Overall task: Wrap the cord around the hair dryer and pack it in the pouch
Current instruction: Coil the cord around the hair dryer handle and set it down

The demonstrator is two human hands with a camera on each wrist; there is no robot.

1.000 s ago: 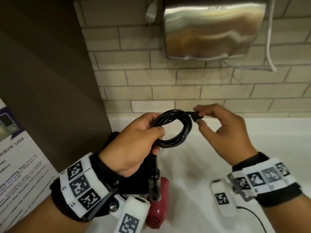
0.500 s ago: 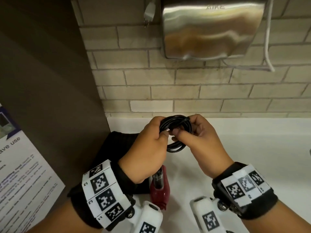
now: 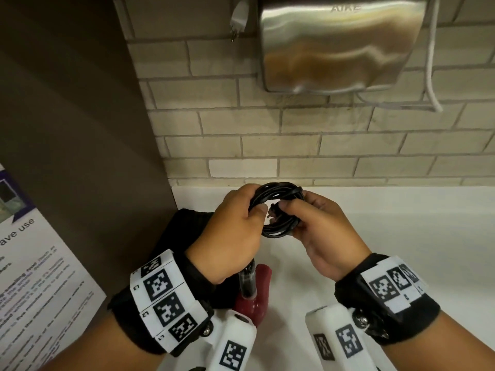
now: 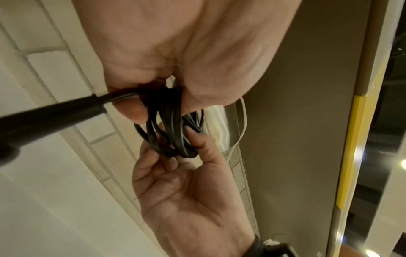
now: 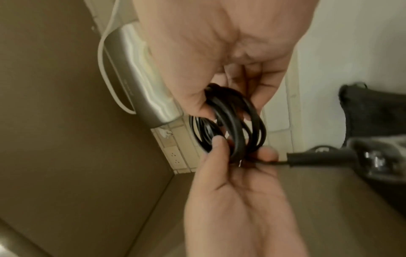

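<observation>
Glossy black cord [image 3: 278,210]; brushed-metal hand dryer [image 3: 340,44]; matt brick wall [image 3: 294,145].

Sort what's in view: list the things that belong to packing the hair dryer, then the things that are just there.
Job:
cord, coiled, held by left hand and right hand
hair dryer, red
pouch, black

Just there:
hand dryer on the wall
loose plug
poster

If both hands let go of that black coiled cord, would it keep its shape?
Probably not: the black coiled cord looks springy, its loops uneven and untied. Only the left hand and right hand pinch it together.
</observation>
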